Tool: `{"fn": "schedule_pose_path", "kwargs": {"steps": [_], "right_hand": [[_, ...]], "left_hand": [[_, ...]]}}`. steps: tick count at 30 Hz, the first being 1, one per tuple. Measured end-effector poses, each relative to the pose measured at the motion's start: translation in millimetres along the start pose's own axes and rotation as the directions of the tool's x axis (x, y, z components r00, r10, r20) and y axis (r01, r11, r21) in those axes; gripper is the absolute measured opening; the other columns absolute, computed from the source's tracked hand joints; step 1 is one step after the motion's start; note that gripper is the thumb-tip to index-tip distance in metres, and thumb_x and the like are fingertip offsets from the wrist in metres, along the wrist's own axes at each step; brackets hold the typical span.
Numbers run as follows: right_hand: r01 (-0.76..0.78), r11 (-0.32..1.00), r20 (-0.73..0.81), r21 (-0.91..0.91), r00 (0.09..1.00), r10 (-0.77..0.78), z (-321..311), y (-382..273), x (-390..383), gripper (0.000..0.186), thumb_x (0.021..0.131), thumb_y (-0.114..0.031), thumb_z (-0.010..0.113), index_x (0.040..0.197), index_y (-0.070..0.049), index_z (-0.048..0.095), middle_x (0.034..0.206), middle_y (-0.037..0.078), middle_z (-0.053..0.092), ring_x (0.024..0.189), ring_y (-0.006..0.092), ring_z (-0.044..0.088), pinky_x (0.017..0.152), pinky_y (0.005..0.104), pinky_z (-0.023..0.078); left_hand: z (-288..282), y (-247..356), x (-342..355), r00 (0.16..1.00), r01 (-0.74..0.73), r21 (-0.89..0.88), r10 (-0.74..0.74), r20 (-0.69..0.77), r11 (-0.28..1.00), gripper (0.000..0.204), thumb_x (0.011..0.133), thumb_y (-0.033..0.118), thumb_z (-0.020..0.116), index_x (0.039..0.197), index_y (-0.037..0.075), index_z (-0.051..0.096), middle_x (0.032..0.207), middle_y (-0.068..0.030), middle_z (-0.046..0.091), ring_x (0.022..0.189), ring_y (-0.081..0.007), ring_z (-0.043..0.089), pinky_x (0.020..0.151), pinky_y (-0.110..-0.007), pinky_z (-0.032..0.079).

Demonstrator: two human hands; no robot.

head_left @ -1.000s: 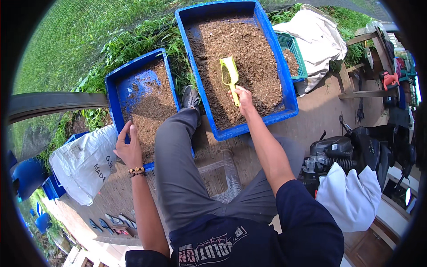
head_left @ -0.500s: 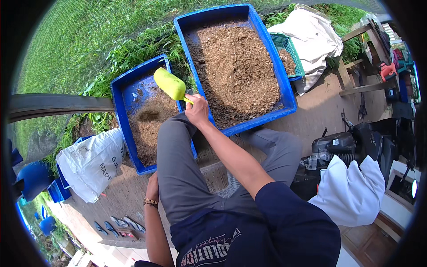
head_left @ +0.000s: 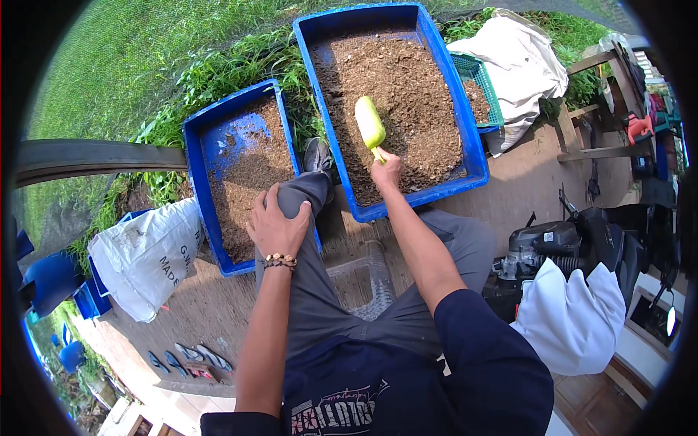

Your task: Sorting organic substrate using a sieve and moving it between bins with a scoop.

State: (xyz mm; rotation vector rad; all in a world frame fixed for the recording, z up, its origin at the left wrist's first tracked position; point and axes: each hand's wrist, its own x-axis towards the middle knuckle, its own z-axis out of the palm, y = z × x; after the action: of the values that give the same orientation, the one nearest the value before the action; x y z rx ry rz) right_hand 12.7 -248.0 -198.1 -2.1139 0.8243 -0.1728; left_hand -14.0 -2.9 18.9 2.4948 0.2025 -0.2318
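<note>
My right hand (head_left: 385, 168) grips the handle of a yellow-green plastic scoop (head_left: 369, 122), its rounded back facing up, over the brown granular material (head_left: 414, 94) in the large blue tray (head_left: 474, 171). My left hand (head_left: 277, 227) rests on my left knee with its fingers apart, holding nothing. Beside that knee sits a smaller blue tray (head_left: 207, 203) with a thinner spread of similar material and bare blue patches at its back.
A green basket (head_left: 486, 91) and a white sack (head_left: 516, 54) adjoin the large tray. A white printed sack (head_left: 145, 258) lies at left. A wooden rail (head_left: 102, 160) borders grass and netting. A motorcycle (head_left: 552, 243) with white cloth (head_left: 571, 320) stands right, near a wooden rack (head_left: 600, 152).
My right hand has swung the scoop from over the smaller tray, where material was falling half a second ago, back to the large tray. My left hand has come up onto my knee.
</note>
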Motion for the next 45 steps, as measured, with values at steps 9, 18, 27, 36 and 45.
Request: {"fn": "schedule_pose_path", "kwargs": {"steps": [9, 18, 27, 36, 45], "right_hand": [[0.020, 0.999, 0.083, 0.025, 0.996, -0.022, 47, 18, 7, 0.033, 0.077, -0.007, 0.061, 0.109, -0.005, 0.070, 0.096, 0.018, 0.070, 0.090, 0.0312, 0.067, 0.079, 0.0403, 0.051], [-0.517, 0.634, 0.482, 0.575, 0.840, 0.248, 12, -5, -17, 0.035, 0.080, -0.010, 0.052, 0.110, -0.001, 0.069, 0.083, 0.007, 0.069, 0.065, 0.0104, 0.060, 0.054, 0.0236, 0.045], [-0.198, 0.787, 0.276, 0.585, 0.960, 0.036, 22, -64, -11, 0.031, 0.079, -0.002, 0.056, 0.106, 0.003, 0.070, 0.087, 0.008, 0.070, 0.072, 0.0151, 0.064, 0.065, 0.0264, 0.049], [0.489, 0.867, 0.210, 0.098, 0.841, -0.498, 72, -136, -72, 0.033, 0.076, 0.002, 0.058, 0.106, 0.000, 0.071, 0.092, 0.021, 0.064, 0.088, 0.0354, 0.062, 0.080, 0.0417, 0.050], [-0.153, 0.964, 0.002, 0.217, 0.988, 0.157, 28, 11, -9, 0.043, 0.077, 0.002, 0.059, 0.119, -0.003, 0.067, 0.099, 0.022, 0.070, 0.086, 0.0279, 0.069, 0.079, 0.0346, 0.052]], "left_hand": [[7, 9, 36, 0.890, 0.447, 0.263, -0.453, -0.042, 0.855, 0.071, 0.075, 0.055, 0.060, 0.133, 0.016, 0.054, 0.137, -0.0118, 0.051, 0.130, -0.0288, 0.044, 0.112, -0.044, 0.027], [0, -1, 40, 0.909, 0.414, 0.308, -0.408, -0.086, 0.857, 0.071, 0.072, 0.056, 0.059, 0.126, 0.011, 0.059, 0.130, -0.0140, 0.055, 0.125, -0.0306, 0.049, 0.108, -0.041, 0.034], [5, -1, 37, 0.912, 0.409, 0.318, -0.380, -0.152, 0.855, 0.064, 0.069, 0.056, 0.060, 0.109, 0.006, 0.066, 0.109, -0.0171, 0.064, 0.108, -0.0338, 0.059, 0.094, -0.042, 0.046], [7, -4, 37, 0.913, 0.408, 0.295, -0.382, -0.144, 0.864, 0.063, 0.068, 0.056, 0.062, 0.105, 0.005, 0.067, 0.108, -0.0171, 0.064, 0.107, -0.0338, 0.060, 0.092, -0.043, 0.047], [9, 3, 42, 0.905, 0.425, 0.305, -0.412, -0.111, 0.852, 0.063, 0.069, 0.054, 0.060, 0.106, 0.005, 0.067, 0.113, -0.0171, 0.064, 0.111, -0.0349, 0.058, 0.094, -0.045, 0.047]]}}
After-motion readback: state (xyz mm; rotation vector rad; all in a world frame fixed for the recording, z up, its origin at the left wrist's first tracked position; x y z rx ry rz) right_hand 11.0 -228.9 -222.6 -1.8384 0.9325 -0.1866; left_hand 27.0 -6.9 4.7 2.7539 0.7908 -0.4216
